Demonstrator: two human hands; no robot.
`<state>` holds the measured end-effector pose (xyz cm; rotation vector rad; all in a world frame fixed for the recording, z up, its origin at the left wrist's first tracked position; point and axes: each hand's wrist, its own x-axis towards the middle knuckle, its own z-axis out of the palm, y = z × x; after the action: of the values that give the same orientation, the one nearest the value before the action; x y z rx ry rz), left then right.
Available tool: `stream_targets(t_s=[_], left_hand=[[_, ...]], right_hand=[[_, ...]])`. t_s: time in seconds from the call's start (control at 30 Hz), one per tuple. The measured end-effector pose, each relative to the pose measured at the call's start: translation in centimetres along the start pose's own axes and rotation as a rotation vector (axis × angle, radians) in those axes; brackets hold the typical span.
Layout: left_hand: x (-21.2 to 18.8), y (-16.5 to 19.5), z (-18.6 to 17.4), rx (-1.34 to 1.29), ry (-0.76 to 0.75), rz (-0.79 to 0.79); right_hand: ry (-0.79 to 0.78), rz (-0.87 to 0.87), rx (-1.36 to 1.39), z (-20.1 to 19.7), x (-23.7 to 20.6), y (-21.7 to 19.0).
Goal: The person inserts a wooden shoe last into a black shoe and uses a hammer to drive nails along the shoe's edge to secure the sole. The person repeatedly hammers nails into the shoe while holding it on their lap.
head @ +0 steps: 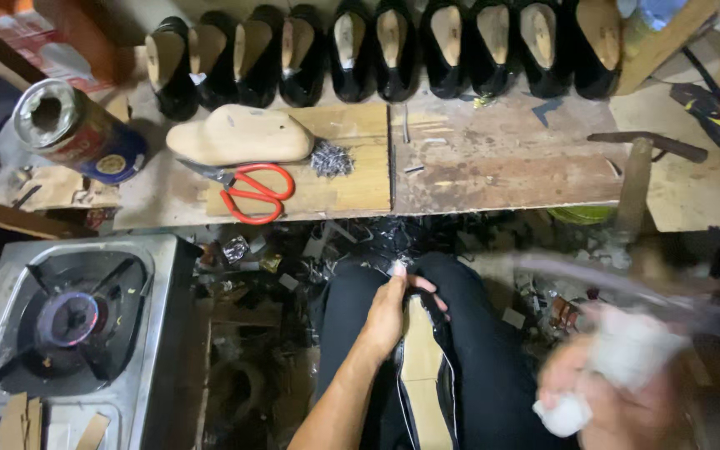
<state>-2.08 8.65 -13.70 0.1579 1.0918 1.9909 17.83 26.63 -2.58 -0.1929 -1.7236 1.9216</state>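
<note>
Risk, as I judge it: the black shoe (423,367) at lower centre rests loose on the lap and may slip, because only the left hand (393,310) steadies it, fingers curled and closed on its upper edge. Right hand (618,392), lower right, is blurred; it seems closed on smth white, but cannot tell for sure.

The bare plank (502,167) right of the nail pile (331,158) is open; scissors (247,192) and wooden last (239,135) crowd the left.
</note>
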Motion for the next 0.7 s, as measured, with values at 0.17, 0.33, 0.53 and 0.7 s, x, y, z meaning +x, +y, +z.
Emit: stream_targets(t_s=[0.17, 0.33, 0.53, 0.7], left_hand=[[0.2, 0.1, -0.6, 0.238, 0.038, 0.128], [0.2, -0.3, -0.5, 0.304, 0.052, 0.096], [0.6, -0.5, -0.3, 0.211, 0.045, 0.076], [0.6, -0.9, -0.5, 0.32, 0.071, 0.082]], right_hand=[[-0.282, -0.058, -0.682, 3.0, 1.1, 1.8], [-0.092, 0.304, -0.424, 2.2, 0.5, 0.7], [-0.337, -0.116, -0.446, 2.1, 1.0, 2.9], [-0.257, 0.393, -0.674, 1.5, 1.3, 1.6]])
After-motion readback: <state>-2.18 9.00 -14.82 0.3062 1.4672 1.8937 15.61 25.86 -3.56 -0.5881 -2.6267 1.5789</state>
